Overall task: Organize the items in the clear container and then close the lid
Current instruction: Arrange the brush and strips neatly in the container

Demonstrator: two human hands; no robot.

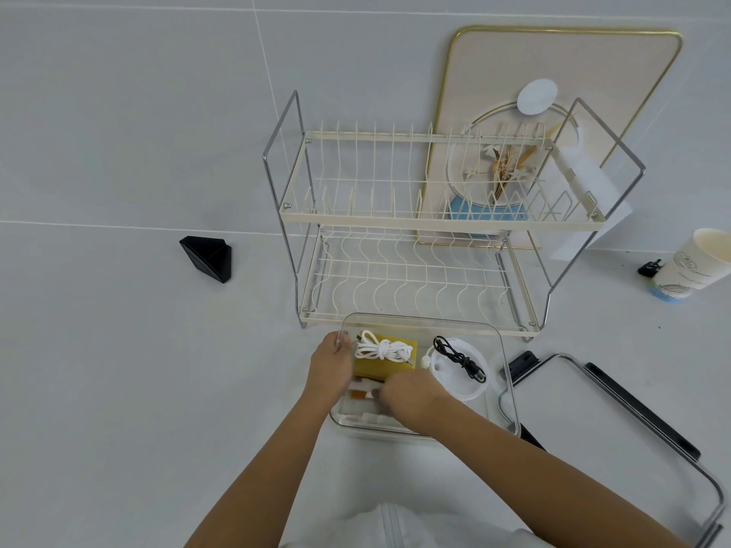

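Note:
The clear container (494, 342) sits in front of me on the grey counter. Inside lie a yellow sponge (379, 365) with a coiled white cable (381, 348) on top, a round white lid-like piece (455, 383) with a black cable (459, 357) on it, and small white and orange items (362, 393) near the front left. My left hand (330, 363) grips the container's left wall. My right hand (409, 393) reaches inside over the small items, fingers curled; what it holds is hidden. The clear lid (585, 413) with black clasps lies to the right.
A two-tier cream wire dish rack (415, 215) stands directly behind the container. A gold-rimmed decorated tray (561, 73) leans on the wall behind it. A black wedge-shaped object (207, 258) lies at the left, a paper cup (688, 267) and small black clip (648, 267) at the right.

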